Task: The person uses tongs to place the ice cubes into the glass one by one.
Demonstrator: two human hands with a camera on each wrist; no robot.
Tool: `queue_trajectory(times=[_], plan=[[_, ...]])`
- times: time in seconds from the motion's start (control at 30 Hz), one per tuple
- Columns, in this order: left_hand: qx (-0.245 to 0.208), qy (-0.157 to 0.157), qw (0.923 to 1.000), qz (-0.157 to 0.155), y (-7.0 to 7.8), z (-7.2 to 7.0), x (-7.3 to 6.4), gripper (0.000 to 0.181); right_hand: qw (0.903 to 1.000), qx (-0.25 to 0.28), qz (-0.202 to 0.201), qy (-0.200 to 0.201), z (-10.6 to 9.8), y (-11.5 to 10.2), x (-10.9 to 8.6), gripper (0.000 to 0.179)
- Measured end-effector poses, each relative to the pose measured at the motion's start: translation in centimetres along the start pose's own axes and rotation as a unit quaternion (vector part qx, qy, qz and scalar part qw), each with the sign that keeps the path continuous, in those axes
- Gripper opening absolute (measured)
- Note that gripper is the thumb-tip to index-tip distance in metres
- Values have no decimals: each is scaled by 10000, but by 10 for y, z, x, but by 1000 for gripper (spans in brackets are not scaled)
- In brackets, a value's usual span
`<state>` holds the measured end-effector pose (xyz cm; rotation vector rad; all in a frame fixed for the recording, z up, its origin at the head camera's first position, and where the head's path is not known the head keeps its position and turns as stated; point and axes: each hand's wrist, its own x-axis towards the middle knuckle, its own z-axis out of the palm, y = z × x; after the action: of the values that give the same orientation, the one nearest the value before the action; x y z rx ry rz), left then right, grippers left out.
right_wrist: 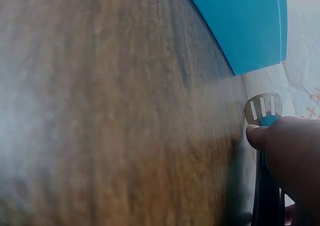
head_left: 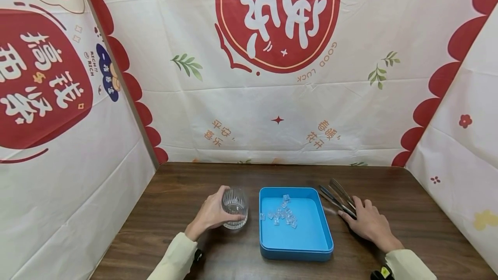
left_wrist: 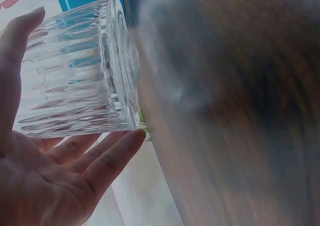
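Note:
My left hand point(head_left: 213, 209) grips a clear ribbed drinking glass point(head_left: 235, 205), thumb on one side and fingers on the other. In the left wrist view, the glass's thick base point(left_wrist: 117, 65) appears slightly off the tabletop. To its right stands a shallow blue tray point(head_left: 311, 252) with several small clear cubes point(head_left: 285, 216) lying in it, mostly in a loose cluster. Right of the tray, my right hand point(head_left: 369, 224) holds a pair of tongs point(head_left: 337, 198), their two arms apart and pointing away from me. A slotted tong tip point(right_wrist: 263, 107) shows beyond the thumb in the right wrist view.
Everything is on a dark wood-grain table point(head_left: 218, 174). White printed cloth point(head_left: 272, 107) hangs behind the table's far edge, and more cloth point(head_left: 78, 176) closes off the left and right sides.

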<state>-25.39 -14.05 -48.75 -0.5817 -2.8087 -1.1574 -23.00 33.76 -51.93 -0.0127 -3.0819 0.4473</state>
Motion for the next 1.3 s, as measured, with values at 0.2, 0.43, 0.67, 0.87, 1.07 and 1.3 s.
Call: queue_trajectory(times=[0.2,0.43,0.67,0.87,1.07,1.3], plan=[[15,-67,10000,62,-2,1,-2,86,10000,-14,6,80,2,-1,0,82],[-127,-290,9995,22,-2,2,-3,86,9999,-36,56,84,4,-1,0,80],[-174,-361,9991,104,-3,4,-5,87,9999,-18,28,155,4,-1,-1,73],[-262,-380,9988,167,-5,4,-5,86,9998,-22,0,217,4,-3,0,70],[-280,-356,9988,194,-6,5,-5,86,9997,-12,-17,238,3,-3,0,69],[-371,-377,9985,143,-7,6,-6,90,9998,41,-12,189,2,-4,-1,71]])
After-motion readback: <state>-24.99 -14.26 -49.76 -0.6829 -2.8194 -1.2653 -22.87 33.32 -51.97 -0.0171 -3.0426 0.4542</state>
